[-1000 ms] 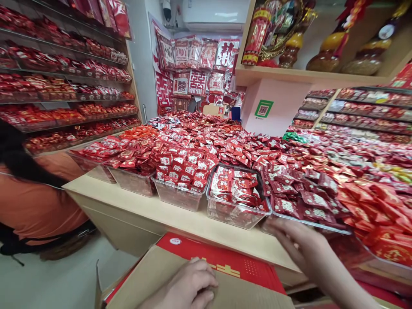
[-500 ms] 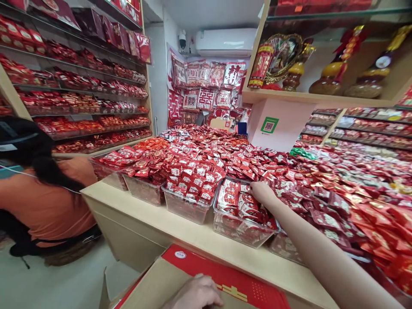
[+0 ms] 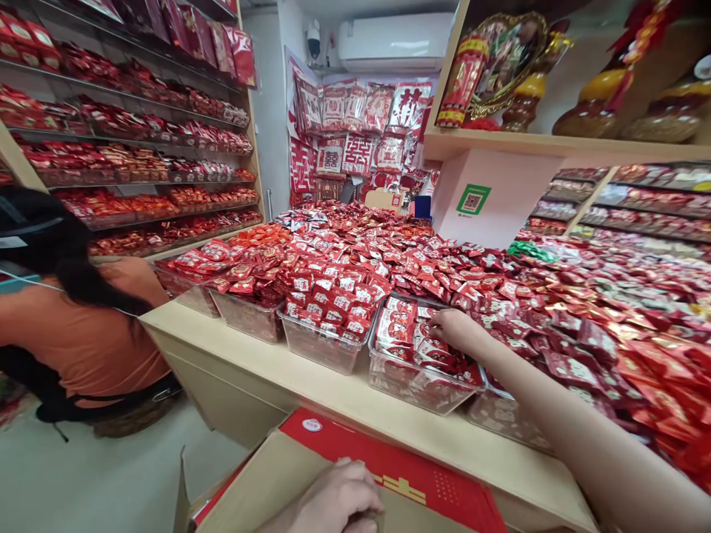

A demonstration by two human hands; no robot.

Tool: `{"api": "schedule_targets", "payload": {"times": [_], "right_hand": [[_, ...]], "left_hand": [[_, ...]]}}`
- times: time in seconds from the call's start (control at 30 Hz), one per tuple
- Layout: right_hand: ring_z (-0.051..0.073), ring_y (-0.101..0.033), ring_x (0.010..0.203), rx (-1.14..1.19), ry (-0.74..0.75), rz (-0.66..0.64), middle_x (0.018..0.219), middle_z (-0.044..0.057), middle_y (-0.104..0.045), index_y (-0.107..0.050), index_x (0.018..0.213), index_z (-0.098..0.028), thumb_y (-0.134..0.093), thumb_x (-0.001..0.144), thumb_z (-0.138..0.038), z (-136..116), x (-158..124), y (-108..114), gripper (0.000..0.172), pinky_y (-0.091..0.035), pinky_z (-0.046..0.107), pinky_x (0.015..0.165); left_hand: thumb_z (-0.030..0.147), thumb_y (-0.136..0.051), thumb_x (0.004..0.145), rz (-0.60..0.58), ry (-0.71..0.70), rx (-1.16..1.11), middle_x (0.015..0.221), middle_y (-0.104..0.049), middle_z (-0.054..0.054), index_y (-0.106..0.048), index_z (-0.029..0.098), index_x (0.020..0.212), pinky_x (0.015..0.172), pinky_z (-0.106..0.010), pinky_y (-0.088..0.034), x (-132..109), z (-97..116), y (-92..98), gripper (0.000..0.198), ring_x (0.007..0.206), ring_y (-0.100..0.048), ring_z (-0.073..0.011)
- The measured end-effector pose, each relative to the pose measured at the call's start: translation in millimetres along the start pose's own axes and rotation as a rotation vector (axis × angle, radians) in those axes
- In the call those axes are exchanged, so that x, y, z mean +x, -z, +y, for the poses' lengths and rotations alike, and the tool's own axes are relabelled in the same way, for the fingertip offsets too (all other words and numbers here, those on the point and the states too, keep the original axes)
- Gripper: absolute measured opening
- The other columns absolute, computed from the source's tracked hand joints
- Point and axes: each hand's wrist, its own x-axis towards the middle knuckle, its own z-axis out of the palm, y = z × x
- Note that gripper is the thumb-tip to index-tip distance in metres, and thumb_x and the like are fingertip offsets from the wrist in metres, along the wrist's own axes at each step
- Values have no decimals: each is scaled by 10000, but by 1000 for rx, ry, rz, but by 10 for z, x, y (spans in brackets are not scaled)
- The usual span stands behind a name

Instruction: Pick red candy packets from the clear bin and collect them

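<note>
My right hand (image 3: 452,330) reaches into a clear plastic bin (image 3: 419,385) on the counter. Its fingers are bent down onto a small red-and-white packet; the fingertips are partly hidden. More red packets (image 3: 395,331) stand in rows at the bin's left side. Low in the view, my left hand (image 3: 344,497) lies on the brown flap of a cardboard box (image 3: 300,474), fingers curled round the cardboard. The box's red side (image 3: 355,444) shows gold lettering and faces the counter.
A pale wooden counter (image 3: 249,366) carries more bins and heaped packets (image 3: 333,303). A person in an orange top (image 3: 94,333) crouches at the left. A wooden shelf with gourd-shaped bottles (image 3: 589,111) overhangs the right side. Stocked shelves (image 3: 149,141) line the left wall.
My right hand has shifted slightly down and toward me among the packets in the bin. The left hand stays on the box. The whole view has tilted a little downward.
</note>
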Motion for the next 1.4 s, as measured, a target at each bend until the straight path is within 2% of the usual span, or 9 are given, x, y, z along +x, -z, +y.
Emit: {"api": "schedule_targets", "payload": {"times": [0.2,0.43,0.6,0.73,0.83,0.93,1.1,1.23,1.4], "right_hand": [[236,-599,784,-89,-75,-128,796,166,-654,-648,770,-91,-439,782,-231,-5,-95,-56,252,-416,277,661],[197,-584,819,-3,-48,-4,857,130,-646,-620,820,-118,-463,731,-163,-73,-63,14,187,-394,238,691],[212,-587,823,2,-55,-100,883,124,-642,-613,850,-138,-455,722,-176,-71,30,17,207,-400,253,660],[220,-586,827,-31,-29,-153,891,129,-636,-597,885,-129,-469,690,-148,-25,70,24,234,-403,253,640],[214,-583,841,-24,-2,-146,898,121,-637,-595,888,-133,-462,682,-116,-29,64,33,246,-405,247,652],[219,-585,848,-14,-21,-119,899,126,-640,-598,879,-128,-448,682,-84,-63,40,31,251,-411,255,664],[218,-589,864,-5,-52,-70,903,140,-641,-590,913,-109,-371,751,-83,-118,-3,22,274,-421,262,678],[198,-596,844,1,-67,-53,878,138,-647,-600,899,-109,-383,763,-92,-130,-13,27,257,-421,232,667],[195,-596,836,31,-78,-54,873,132,-649,-607,892,-116,-425,760,-120,-115,-18,31,225,-419,225,663]], "left_hand": [[188,-515,706,0,20,5,866,-595,-39,-603,208,868,746,-257,-406,17,-6,-6,185,809,-532,-152],[245,-512,730,21,-55,-14,857,-596,-22,-601,231,871,722,-233,-389,19,-186,-95,167,780,-531,-127],[261,-508,741,28,-91,-27,864,-592,-28,-590,228,894,717,-234,-389,44,-216,-99,176,780,-530,-129],[266,-507,742,45,-86,-8,834,-593,-33,-586,220,888,699,-236,-406,-10,-121,-53,173,762,-531,-138],[219,-475,755,40,-86,97,882,-595,-28,-554,228,966,730,-249,-414,22,89,150,225,809,-522,-146],[192,-406,784,152,-195,326,1073,-535,-55,-470,201,1103,868,-310,-354,342,336,504,325,977,-458,-176],[298,-304,827,195,-179,742,1104,-513,-65,-496,170,1058,897,-373,-309,1461,426,974,326,1064,-391,-208],[319,-325,802,70,-43,872,996,-568,-72,-597,176,850,817,-417,-340,2124,233,1035,312,1004,-431,-242],[410,-371,763,-48,18,886,1061,-556,-54,-636,204,732,832,-465,-311,2316,66,1003,337,1084,-368,-305]]}}
